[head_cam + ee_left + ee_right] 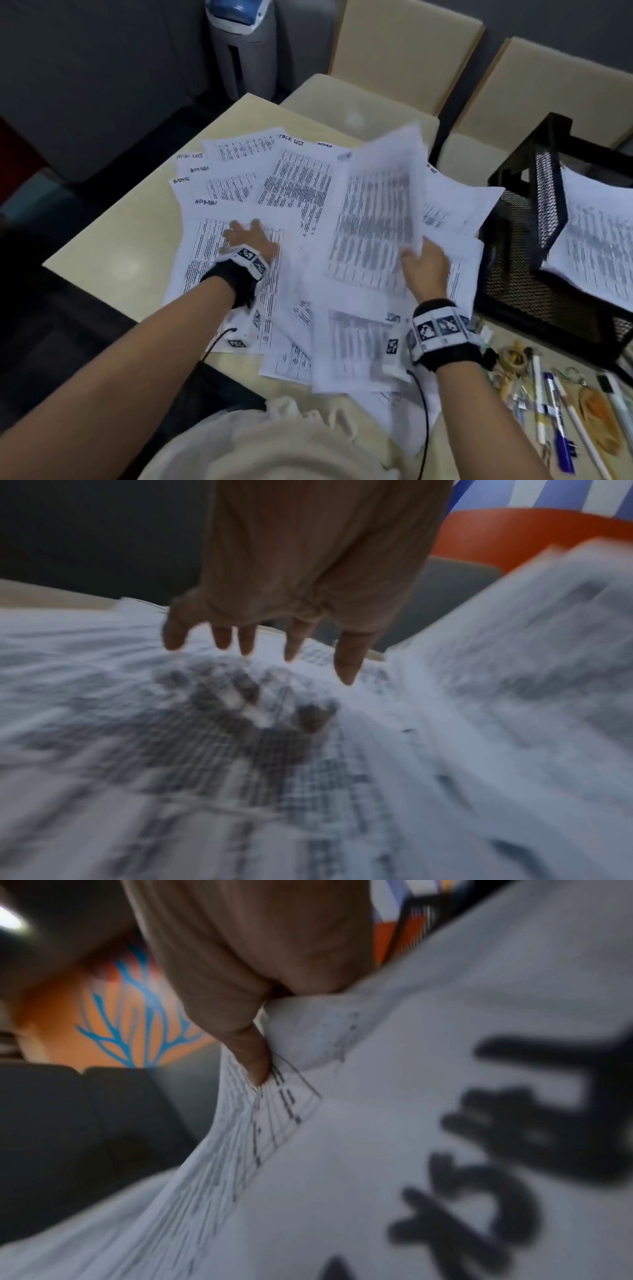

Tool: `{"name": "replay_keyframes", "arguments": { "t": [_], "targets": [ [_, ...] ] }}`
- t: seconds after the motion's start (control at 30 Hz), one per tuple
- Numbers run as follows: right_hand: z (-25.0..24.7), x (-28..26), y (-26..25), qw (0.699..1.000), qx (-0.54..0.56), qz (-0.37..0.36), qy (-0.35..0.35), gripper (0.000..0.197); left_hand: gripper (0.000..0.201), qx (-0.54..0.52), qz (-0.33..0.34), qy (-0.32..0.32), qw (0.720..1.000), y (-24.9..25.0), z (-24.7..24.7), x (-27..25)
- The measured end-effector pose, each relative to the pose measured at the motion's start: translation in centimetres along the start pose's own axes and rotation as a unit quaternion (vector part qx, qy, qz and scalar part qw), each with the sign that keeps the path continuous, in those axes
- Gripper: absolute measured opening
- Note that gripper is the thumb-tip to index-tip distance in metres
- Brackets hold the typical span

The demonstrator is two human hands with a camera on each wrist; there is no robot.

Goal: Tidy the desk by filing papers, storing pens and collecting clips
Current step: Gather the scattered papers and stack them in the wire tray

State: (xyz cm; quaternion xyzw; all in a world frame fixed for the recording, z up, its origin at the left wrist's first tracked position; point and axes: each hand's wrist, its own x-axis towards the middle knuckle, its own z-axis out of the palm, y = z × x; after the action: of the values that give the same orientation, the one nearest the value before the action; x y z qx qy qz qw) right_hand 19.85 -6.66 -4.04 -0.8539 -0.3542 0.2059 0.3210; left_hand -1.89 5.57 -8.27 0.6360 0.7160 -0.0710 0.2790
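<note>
Desk (113,246): pale cream top, its bare part showing at the left; most of the middle is covered by paper.
Scattered papers (294,178): white printed sheets spread loose and overlapping across the desk, each dense with small black table rows; handwritten headings sit at some top corners, among them "ADMIN" and "TASK LIST".
ADMIN sheet (205,219): lies flat at the left of the spread, a ruled table under its heading.
Left hand (248,238): fingers spread and straight, palm down over the ADMIN sheet, holding nothing. In the left wrist view the fingers (347,666) hang a little above the blurred print with their shadow cast on the page; whether any fingertip touches the paper I cannot tell.
Held sheets (380,212): a thin sheaf of printed pages lifted off the pile, tilted up and bowed, blurred by motion, standing over the middle of the spread.
Right hand (426,265): pinches the near lower edge of the held sheets. In the right wrist view one finger (253,1056) presses on the printed face, and the paper curls round it, with large dark handwriting blurred at the lower right.
Black mesh tray (513,246): stands at the right edge of the desk, just beside the spread; a stack of printed pages (596,240) lies in its upper tier.
Pens (555,407): several lie side by side on the desk in front of the tray, near the right wrist, mixed with small clutter too blurred to name.
</note>
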Motion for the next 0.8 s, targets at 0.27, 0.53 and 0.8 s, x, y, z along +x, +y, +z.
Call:
{"name": "replay_keyframes", "arguments": {
  "t": [0.27,0.53,0.8],
  "targets": [
    [-4.7,2.0,-3.9,0.949,0.253,-0.054,0.179,0.028,0.110,-0.170,-0.160,0.080,0.969,-6.7,-1.0,0.3],
    [7.1,3.2,-1.5,0.990,0.099,0.061,-0.079,0.012,0.053,-0.265,-0.068,0.039,0.961,-4.9,-0.3,-0.1],
    [11.5,3.2,-4.9,0.971,0.082,0.014,-0.226,0.021,0.032,-0.345,-0.082,0.035,0.934,-4.8,-0.9,1.1]
  ]
}}
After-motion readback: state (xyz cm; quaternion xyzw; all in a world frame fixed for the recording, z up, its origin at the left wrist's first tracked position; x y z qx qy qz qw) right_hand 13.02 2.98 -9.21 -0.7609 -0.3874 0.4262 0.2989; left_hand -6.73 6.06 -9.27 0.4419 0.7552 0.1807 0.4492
